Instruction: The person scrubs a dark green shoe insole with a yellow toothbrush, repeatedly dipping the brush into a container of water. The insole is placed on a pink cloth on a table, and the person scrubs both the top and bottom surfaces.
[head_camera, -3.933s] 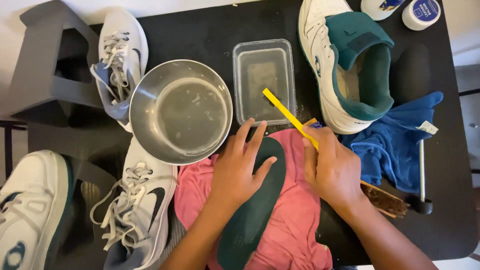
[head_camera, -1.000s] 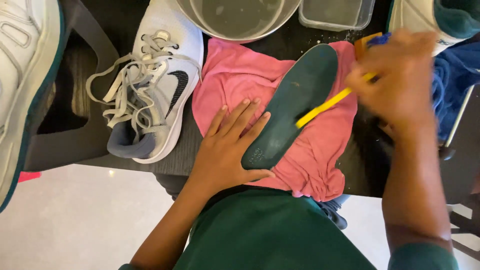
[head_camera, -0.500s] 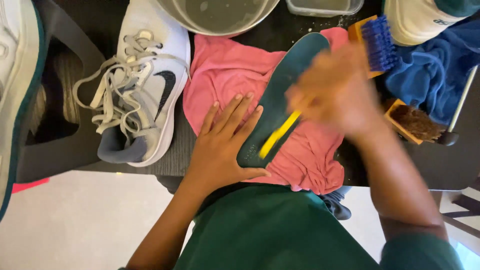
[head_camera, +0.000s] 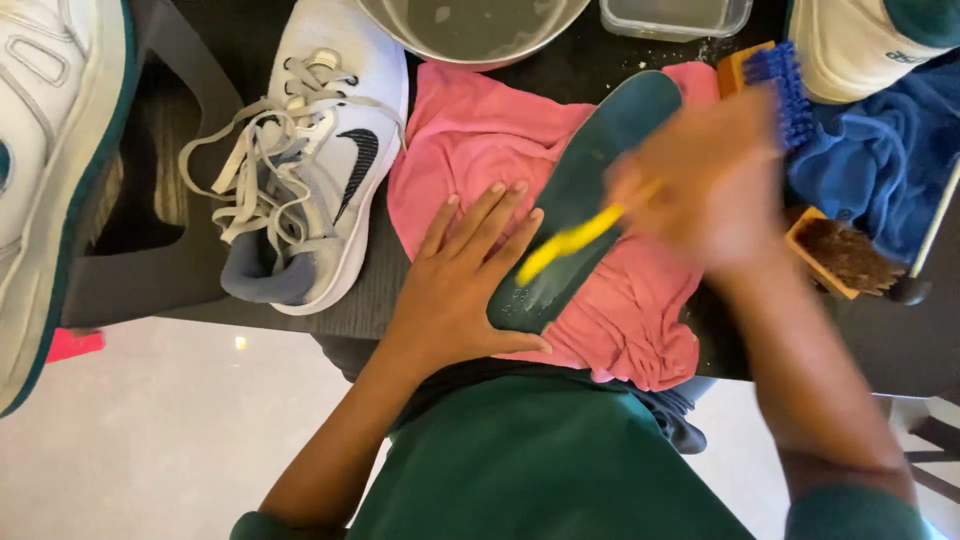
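Left hand (head_camera: 455, 290) flat, pinning the green insole (head_camera: 585, 195) on the pink cloth (head_camera: 480, 150); blurred right hand (head_camera: 710, 175) grasps a yellow brush (head_camera: 570, 242) over its wet heel, toe apparently dry.

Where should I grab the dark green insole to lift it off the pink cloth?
Probably the far, toe end of the dark green insole, pinched across its thin edges from above. It lies flat and slanted on the pink cloth; the near end is pinned by the left hand, the middle crossed by the right hand holding the yellow brush.
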